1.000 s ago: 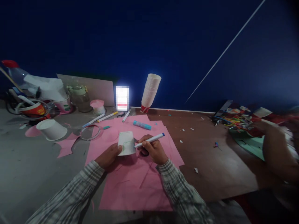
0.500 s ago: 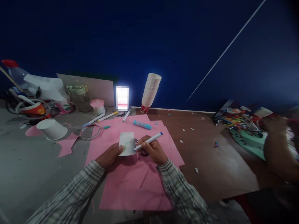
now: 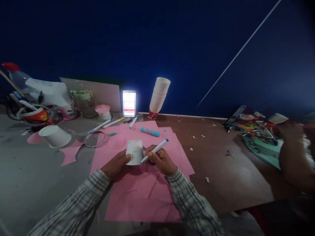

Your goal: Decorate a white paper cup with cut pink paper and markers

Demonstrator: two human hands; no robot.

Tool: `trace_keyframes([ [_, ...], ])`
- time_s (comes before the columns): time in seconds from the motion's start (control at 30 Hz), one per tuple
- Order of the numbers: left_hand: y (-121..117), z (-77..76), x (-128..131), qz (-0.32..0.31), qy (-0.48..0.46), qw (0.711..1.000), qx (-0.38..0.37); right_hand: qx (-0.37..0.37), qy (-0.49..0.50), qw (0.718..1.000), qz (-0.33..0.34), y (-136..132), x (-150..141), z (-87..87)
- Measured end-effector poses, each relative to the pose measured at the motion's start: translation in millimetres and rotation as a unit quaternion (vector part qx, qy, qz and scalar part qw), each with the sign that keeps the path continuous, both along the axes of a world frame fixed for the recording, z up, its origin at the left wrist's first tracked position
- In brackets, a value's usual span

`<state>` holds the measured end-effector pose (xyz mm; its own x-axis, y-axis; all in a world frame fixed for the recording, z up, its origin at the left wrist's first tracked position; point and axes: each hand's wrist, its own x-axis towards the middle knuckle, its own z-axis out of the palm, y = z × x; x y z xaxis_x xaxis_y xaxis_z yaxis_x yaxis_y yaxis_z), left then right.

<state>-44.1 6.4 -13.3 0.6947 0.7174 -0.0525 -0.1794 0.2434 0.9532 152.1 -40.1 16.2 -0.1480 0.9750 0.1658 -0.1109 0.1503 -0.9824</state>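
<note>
My left hand (image 3: 115,165) is closed around a white paper cup (image 3: 134,151) that stands upside down on pink paper sheets (image 3: 140,193). Green lines are drawn on the cup's side. My right hand (image 3: 159,161) grips a white marker with a blue end (image 3: 155,150), its tip touching the cup's lower right side. Both sleeves are checked.
A blue glue stick (image 3: 150,131), several markers (image 3: 108,124) and a wire ring (image 3: 94,139) lie behind the pink paper. A tilted stack of paper cups (image 3: 158,96), an upturned cup (image 3: 54,136), jars and clutter sit far left. Another person's arm (image 3: 292,160) works over coloured sticks (image 3: 248,129) at right.
The marker has tilted more upright and its tip has slid down the cup's side. The cup has turned slightly in my left hand. The other person's arm shifted a little.
</note>
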Motion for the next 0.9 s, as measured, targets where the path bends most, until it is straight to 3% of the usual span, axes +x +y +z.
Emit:
trace_keyframes([
  [0.13,-1.7,-2.4,1.4,0.012,-0.016,1.0,-0.02,-0.01,0.012,0.999,-0.037,-0.7,-1.1,0.7],
  [0.27,-2.1,-0.6,1.6,0.004,-0.025,0.999,-0.021,-0.019,0.0,1.0,-0.02,-1.3,-3.1,-0.1],
  [0.37,-1.1,-0.2,1.3,0.02,-0.013,1.0,-0.016,-0.016,0.032,0.998,-0.059,-1.6,-4.3,-0.5],
  [0.5,0.0,-1.3,1.1,0.023,-0.002,0.999,-0.022,-0.018,0.02,0.999,-0.027,-1.6,-5.3,-0.8],
  [0.6,-1.4,0.3,1.9,0.035,-0.007,0.999,-0.033,-0.013,0.022,0.998,-0.053,-1.7,-5.4,-0.9],
  [0.7,-4.2,3.3,3.5,0.04,-0.011,0.999,-0.034,-0.007,0.001,0.999,-0.034,-2.1,-5.3,-1.0],
  [0.8,-6.6,3.5,4.9,0.036,-0.027,0.998,-0.048,0.008,0.008,0.998,-0.069,-2.4,-5.7,-1.7],
  [0.9,-7.3,1.6,5.3,0.028,-0.032,0.998,-0.054,0.008,0.004,0.999,-0.046,-2.2,-6.5,-2.6],
])
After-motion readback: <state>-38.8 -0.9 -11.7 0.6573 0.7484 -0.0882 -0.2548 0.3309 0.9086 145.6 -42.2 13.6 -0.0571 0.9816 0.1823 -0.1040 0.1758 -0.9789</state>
